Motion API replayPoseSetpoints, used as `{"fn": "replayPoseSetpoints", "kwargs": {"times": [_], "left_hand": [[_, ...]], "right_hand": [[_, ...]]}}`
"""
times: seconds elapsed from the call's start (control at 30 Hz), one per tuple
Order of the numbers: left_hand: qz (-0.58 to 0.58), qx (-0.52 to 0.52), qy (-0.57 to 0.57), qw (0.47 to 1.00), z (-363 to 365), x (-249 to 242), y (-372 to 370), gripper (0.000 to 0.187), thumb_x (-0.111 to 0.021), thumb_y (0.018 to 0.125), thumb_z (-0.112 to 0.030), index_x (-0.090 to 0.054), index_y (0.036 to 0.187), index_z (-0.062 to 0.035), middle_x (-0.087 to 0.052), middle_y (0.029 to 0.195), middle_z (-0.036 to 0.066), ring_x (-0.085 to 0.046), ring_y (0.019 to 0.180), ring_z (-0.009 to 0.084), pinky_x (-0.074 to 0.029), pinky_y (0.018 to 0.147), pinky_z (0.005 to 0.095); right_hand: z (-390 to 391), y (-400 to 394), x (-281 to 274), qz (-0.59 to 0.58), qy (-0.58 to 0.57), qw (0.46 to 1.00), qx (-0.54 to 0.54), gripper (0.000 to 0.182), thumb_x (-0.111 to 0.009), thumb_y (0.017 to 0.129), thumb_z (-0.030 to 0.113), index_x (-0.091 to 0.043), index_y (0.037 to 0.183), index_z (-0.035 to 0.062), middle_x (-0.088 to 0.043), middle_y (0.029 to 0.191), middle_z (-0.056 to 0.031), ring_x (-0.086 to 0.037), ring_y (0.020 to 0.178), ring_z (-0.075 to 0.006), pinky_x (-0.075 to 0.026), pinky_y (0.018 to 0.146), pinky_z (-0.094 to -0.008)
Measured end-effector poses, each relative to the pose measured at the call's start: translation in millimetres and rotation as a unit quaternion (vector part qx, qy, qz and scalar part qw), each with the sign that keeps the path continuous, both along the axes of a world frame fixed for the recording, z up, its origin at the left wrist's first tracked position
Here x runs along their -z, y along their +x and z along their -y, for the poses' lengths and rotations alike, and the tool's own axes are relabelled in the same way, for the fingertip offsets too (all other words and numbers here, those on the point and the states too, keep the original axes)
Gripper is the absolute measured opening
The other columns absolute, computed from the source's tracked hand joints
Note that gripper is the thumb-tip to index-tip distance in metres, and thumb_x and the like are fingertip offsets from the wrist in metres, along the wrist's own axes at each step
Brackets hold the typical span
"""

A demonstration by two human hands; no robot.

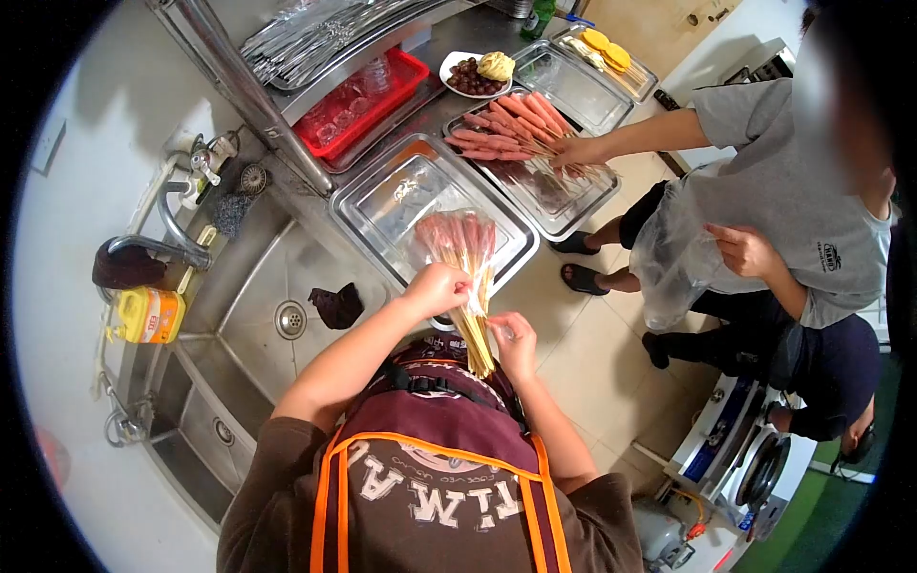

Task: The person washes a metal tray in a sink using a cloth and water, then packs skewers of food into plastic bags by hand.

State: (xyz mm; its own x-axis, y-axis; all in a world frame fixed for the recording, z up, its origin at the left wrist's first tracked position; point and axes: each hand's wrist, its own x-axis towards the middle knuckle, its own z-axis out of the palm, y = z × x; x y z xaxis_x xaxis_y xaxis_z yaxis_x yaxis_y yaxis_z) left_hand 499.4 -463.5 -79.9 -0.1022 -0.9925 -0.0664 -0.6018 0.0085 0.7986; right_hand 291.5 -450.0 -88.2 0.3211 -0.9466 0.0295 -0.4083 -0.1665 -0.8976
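A bunch of meat skewers stands in front of my body inside a clear plastic bag, meat ends away from me and bare wooden sticks toward my apron. My left hand is closed around the bagged bunch at its left side. On the other side, my right hand pinches at the bag's edge beside the sticks; the fingertips partly hide what is between them. Under the meat ends lies a shiny metal tray.
A co-worker's hand reaches to sausage skewers on another tray; their other hand is near a hanging plastic bag. To my left is a steel sink with a dark cloth. A red basket stands behind.
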Motion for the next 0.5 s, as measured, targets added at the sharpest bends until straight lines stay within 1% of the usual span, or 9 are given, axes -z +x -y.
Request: {"fn": "replayPoseSetpoints", "kwargs": {"times": [0.03, 0.07, 0.13, 0.17, 0.23, 0.33, 0.43, 0.47, 0.5], "left_hand": [[0.016, -0.008, -0.024, 1.0, -1.9, 0.8, -1.8, 0.018, -0.061, 0.072, -0.01, -0.067, 0.088, -0.0045, -0.063, 0.071, 0.01, -0.06, 0.063, 0.0191, -0.049, 0.06, 0.0296], [0.016, -0.008, -0.025, 1.0, -3.1, 1.0, 0.7, 0.018, -0.061, 0.072, -0.01, -0.067, 0.088, -0.0045, -0.063, 0.071, 0.01, -0.06, 0.063, 0.0191, -0.049, 0.06, 0.0296], [0.043, 0.021, -0.091, 0.995, -7.5, -7.7, 8.5, 0.029, -0.057, 0.075, -0.005, -0.063, 0.102, -0.0078, -0.063, 0.083, 0.009, -0.06, 0.073, 0.0166, -0.049, 0.063, 0.0296], [0.043, 0.022, -0.092, 0.995, -13.4, -12.0, 9.5, 0.029, -0.057, 0.075, -0.005, -0.063, 0.102, -0.0078, -0.063, 0.083, 0.009, -0.06, 0.073, 0.0166, -0.049, 0.063, 0.0296], [-0.089, -0.13, -0.053, 0.986, -27.9, -30.8, 9.7, 0.033, -0.053, 0.077, -0.004, -0.057, 0.11, -0.0095, -0.06, 0.09, 0.011, -0.06, 0.079, 0.0211, -0.048, 0.069, 0.0308], [-0.193, -0.219, 0.004, 0.956, -57.1, 21.1, 25.8, 0.029, -0.049, 0.082, 0.001, -0.055, 0.11, -0.0024, -0.061, 0.095, 0.009, -0.06, 0.086, 0.0155, -0.048, 0.074, 0.0281], [-0.289, -0.25, 0.04, 0.923, -88.1, 44.0, 40.2, 0.024, -0.05, 0.085, -0.002, -0.055, 0.109, 0.0011, -0.061, 0.1, 0.008, -0.059, 0.091, 0.0145, -0.047, 0.08, 0.0261], [-0.281, -0.231, 0.045, 0.93, -97.5, 49.8, 47.0, 0.023, -0.051, 0.086, -0.003, -0.054, 0.109, 0.0016, -0.061, 0.102, 0.008, -0.059, 0.091, 0.0147, -0.046, 0.081, 0.0259], [-0.283, -0.24, 0.076, 0.925, -106.5, 52.6, 52.6, 0.023, -0.051, 0.087, -0.004, -0.054, 0.109, 0.0012, -0.061, 0.102, 0.008, -0.059, 0.092, 0.0149, -0.046, 0.081, 0.0263]], "right_hand": [[-2.3, -4.6, 11.5, 0.009, 0.027, 1.0, -0.007, 0.013, -0.064, 0.078, 0.008, -0.064, 0.09, 0.0026, -0.063, 0.084, -0.0106, -0.059, 0.081, -0.0216, -0.045, 0.074, -0.0309], [-4.8, -3.5, 19.8, 0.009, 0.026, 1.0, -0.007, 0.013, -0.064, 0.078, 0.008, -0.064, 0.09, 0.0026, -0.063, 0.084, -0.0106, -0.059, 0.081, -0.0216, -0.045, 0.074, -0.0309], [-8.4, 3.4, 23.5, 0.149, 0.24, 0.955, 0.094, 0.033, -0.065, 0.081, 0.02, -0.056, 0.106, -0.0005, -0.062, 0.087, -0.0081, -0.058, 0.083, -0.0179, -0.045, 0.077, -0.0303], [-8.0, 2.0, 23.7, 0.149, 0.24, 0.955, 0.095, 0.033, -0.065, 0.081, 0.02, -0.056, 0.106, -0.0005, -0.062, 0.087, -0.0081, -0.058, 0.083, -0.0179, -0.045, 0.077, -0.0303], [-1.1, 6.6, 8.1, 0.072, 0.339, 0.927, -0.142, 0.052, -0.066, 0.081, 0.031, -0.046, 0.116, -0.003, -0.061, 0.089, -0.007, -0.057, 0.082, -0.0161, -0.045, 0.076, -0.0297], [-8.9, 15.6, 40.7, 0.141, 0.437, 0.881, -0.111, 0.042, -0.064, 0.078, 0.014, -0.044, 0.11, -0.003, -0.058, 0.08, -0.0077, -0.056, 0.062, -0.0126, -0.049, 0.055, -0.026], [-21.4, 20.1, 38.9, 0.1, 0.38, 0.918, -0.05, 0.046, -0.06, 0.075, 0.007, -0.039, 0.115, -0.0007, -0.057, 0.075, -0.0081, -0.054, 0.051, -0.012, -0.047, 0.045, -0.0256], [-22.9, 15.1, 39.9, 0.063, 0.358, 0.929, -0.066, 0.048, -0.06, 0.076, 0.009, -0.039, 0.118, -0.0002, -0.058, 0.084, -0.011, -0.058, 0.064, -0.0155, -0.05, 0.055, -0.0295], [-29.6, 12.3, 40.1, 0.079, 0.268, 0.958, -0.059, 0.046, -0.059, 0.076, 0.008, -0.041, 0.117, 0.0012, -0.056, 0.083, -0.0076, -0.055, 0.064, -0.0127, -0.048, 0.055, -0.0275]]}}
